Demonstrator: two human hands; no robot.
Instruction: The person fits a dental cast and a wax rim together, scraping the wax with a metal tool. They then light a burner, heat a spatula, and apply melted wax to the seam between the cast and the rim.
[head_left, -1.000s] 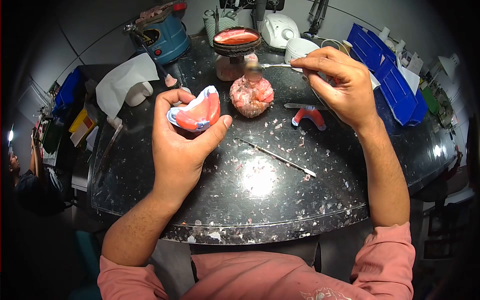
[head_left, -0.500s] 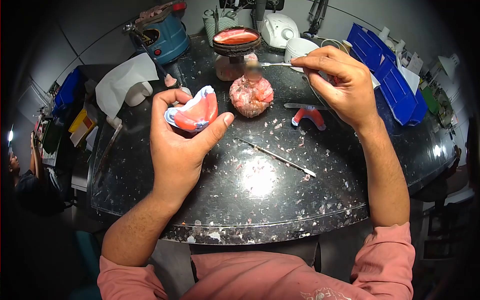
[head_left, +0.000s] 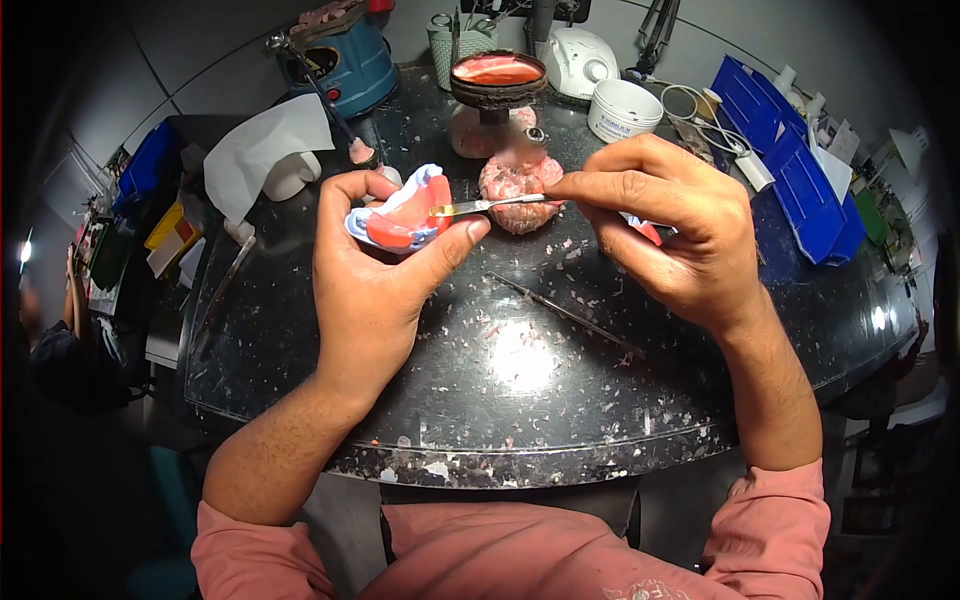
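My left hand [head_left: 365, 270] is closed around a dental cast [head_left: 408, 212], pale blue with red wax over its ridge. Pinched in the fingers of my right hand [head_left: 685, 225] is a slim metal wax spatula [head_left: 510, 201], whose yellowish-shining tip meets the cast's red wax on the right side. Just behind the spatula stands a burner covered in lumpy pink wax [head_left: 520, 172], its top blurred. A second red-and-blue piece [head_left: 645, 230] is mostly hidden behind my right hand. On the bench below lies a thin metal double-ended tool [head_left: 570, 315].
A dark pan of red wax [head_left: 498, 70] stands behind the burner. White tub [head_left: 622, 110], blue bins [head_left: 790, 170] and a white device [head_left: 582, 65] are at back right. White paper [head_left: 262, 150] and a blue machine [head_left: 345, 65] are left. Wax crumbs litter the black bench [head_left: 440, 390]. Another person is far left.
My right hand has brought the spatula from beside the burner's top down and left to the cast. My left hand still holds the cast, slightly turned. The view has shifted a little.
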